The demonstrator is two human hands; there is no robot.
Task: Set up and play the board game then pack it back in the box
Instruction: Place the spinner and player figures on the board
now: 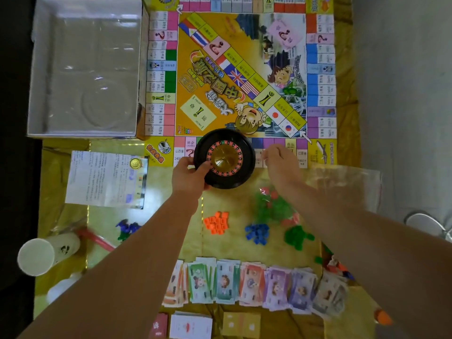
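Observation:
The colourful game board (242, 69) lies open on the yellow cloth. A black roulette wheel (225, 159) with a gold centre sits on the board's near edge. My left hand (188, 177) grips the wheel's left rim, thumb on top. My right hand (278, 165) hovers just right of the wheel, fingers loosely curled and pointing down at the board; nothing shows in it. The empty white box (85, 69) stands left of the board.
Piles of orange (217, 222), blue (256, 232) and green (297, 237) pieces lie near me, with a bag of mixed pieces (271, 204). Play money (256, 285) is fanned in a row, card stacks (190, 325) below. A rule sheet (105, 179), gold coin (135, 163) and paper cup (39, 255) sit left.

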